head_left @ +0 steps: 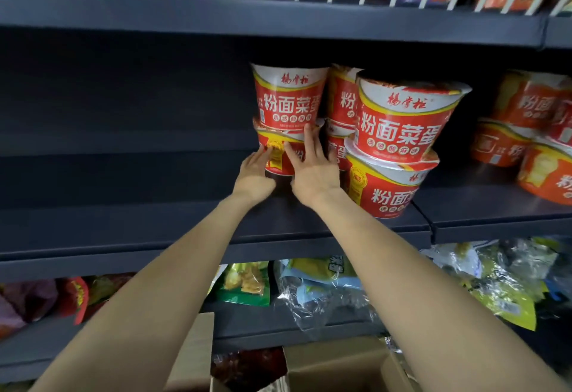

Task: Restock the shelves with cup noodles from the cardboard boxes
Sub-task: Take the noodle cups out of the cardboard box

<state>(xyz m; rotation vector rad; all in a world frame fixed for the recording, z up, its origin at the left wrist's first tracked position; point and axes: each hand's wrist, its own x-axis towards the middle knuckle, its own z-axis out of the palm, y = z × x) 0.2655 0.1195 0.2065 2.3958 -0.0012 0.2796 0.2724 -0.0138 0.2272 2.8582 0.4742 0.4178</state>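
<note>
Hands reach onto the dark shelf (185, 218): left hand (255, 171) and right hand (312, 165) press straight fingers against the lower cup noodle (278, 156), beneath another cup (289, 97), left of neighbouring stacks.

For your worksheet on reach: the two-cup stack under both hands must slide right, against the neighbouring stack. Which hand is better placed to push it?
Probably the left hand: it touches the bottom cup on its left side. The right hand lies across the front.
</note>
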